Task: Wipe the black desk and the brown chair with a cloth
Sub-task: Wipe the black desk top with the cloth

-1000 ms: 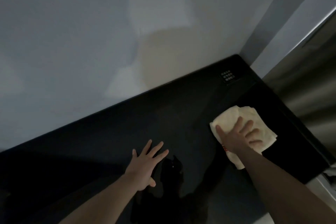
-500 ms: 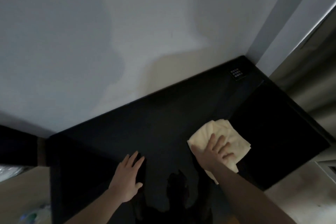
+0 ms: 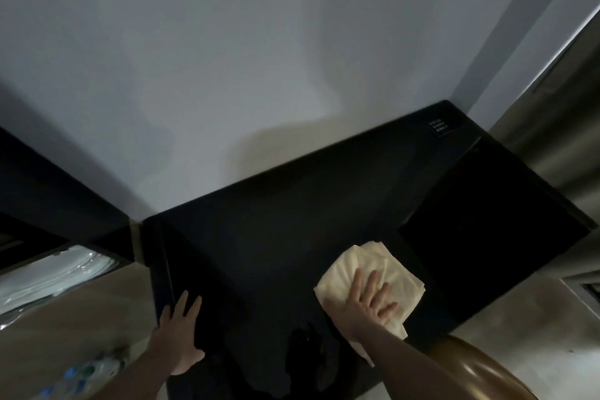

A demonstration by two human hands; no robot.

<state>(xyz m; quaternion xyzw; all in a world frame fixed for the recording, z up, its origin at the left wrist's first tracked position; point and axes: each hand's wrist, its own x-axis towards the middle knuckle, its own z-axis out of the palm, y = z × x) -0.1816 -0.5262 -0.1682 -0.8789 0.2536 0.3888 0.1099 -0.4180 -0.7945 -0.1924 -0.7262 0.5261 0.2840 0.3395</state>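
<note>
Head cam has my right hand (image 3: pixel 367 308) flat on the cream cloth (image 3: pixel 370 273) near the black desk (image 3: pixel 276 237) front edge, left hand (image 3: pixel 180 334) splayed empty by the left edge, so honestly the cloth could bunch or slide off.

dim indoor room, likely a home or a hotel room — glossy black desk (image 3: pixel 292 230) set into a corner of plain white wall (image 3: pixel 259 58), a long grey curtain (image 3: pixel 552 140) at right, pale hard floor (image 3: pixel 535 318), rounded brown chair (image 3: pixel 487 373) back — exact type uncertain.
</note>
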